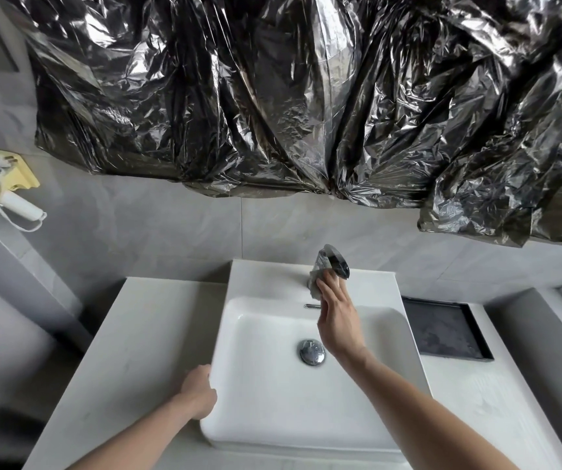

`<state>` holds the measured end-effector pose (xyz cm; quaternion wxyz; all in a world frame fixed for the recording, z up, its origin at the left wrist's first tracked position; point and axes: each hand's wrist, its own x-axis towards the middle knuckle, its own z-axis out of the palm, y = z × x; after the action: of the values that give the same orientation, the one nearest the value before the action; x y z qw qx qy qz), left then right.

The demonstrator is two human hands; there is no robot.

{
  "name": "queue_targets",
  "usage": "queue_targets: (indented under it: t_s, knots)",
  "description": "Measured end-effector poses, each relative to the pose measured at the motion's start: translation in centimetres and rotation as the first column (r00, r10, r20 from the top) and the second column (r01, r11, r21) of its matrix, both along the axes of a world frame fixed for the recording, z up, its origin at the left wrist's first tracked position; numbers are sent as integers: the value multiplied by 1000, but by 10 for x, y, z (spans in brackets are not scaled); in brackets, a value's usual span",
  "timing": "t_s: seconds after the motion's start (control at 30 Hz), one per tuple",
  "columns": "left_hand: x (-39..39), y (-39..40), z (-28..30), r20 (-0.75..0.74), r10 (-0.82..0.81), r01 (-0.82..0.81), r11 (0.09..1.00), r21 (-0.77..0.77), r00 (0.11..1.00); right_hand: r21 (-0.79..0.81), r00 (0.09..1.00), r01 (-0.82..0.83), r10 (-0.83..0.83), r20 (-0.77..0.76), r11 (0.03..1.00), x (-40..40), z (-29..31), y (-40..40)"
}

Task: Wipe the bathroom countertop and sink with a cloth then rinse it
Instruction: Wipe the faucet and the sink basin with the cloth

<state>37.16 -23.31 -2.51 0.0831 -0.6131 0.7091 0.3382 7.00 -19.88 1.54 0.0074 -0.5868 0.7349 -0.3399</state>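
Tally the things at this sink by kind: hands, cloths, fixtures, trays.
Hands: 2, left hand on the sink edge, right hand at the faucet
Cloths: 1, grey cloth
Fixtures: 3, sink, faucet, drain plug
Trays: 1, black tray
Total: 7

A: Support surface?
B: White countertop [144, 340], lower frame.
A: Sitting on it?
B: White square sink [306, 415] at centre, dark tray [442, 330] just right of it, at right of frame.

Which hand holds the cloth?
The right hand, pressing the grey cloth against the faucet; the left hand only rests on the sink edge.
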Motion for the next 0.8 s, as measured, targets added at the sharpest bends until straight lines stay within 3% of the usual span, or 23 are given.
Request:
queue_targets:
  t_s: [0.1, 0.2, 0.27, 0.33, 0.37, 0.5, 0.67, 0.8]
  knots:
    - [0, -1, -2, 2, 18, -18, 1000, -3, 1000, -72, 998, 9, -5, 62, 997, 11, -7, 29]
    - [2, -2, -3, -3, 27, -27, 1000, 15, 1000, -103, 936, 134, -93, 338, 986, 26, -10, 47]
    - [2, -2, -4, -5, 21, -21, 1000, 14, 1000, -113, 768, 266, -140, 625, 957, 40, -9, 44]
    - [1, -2, -5, -7, 13, -13, 1000, 7, 1000, -130, 462, 339, -44, 886, 932, 51, 0, 30]
    - [1, -2, -4, -4, 11, -11, 1000, 6, 1000, -129, 339, 380, -8, 941, 916, 53, 6, 22]
    - [3, -3, -9, -39, 25, -24, 1000, 21, 999, 40, 73, 522, -92, 993, 852, 45, 19, -4]
    - [2, -3, -10, -62, 47, -45, 998, 36, 997, 133, -305, 374, -13, 952, 918, 9, 29, -26]
    - [3, -6, -13, -57, 50, -47, 998, 45, 997, 102, -380, 221, -11, 925, 970, -2, 37, -24]
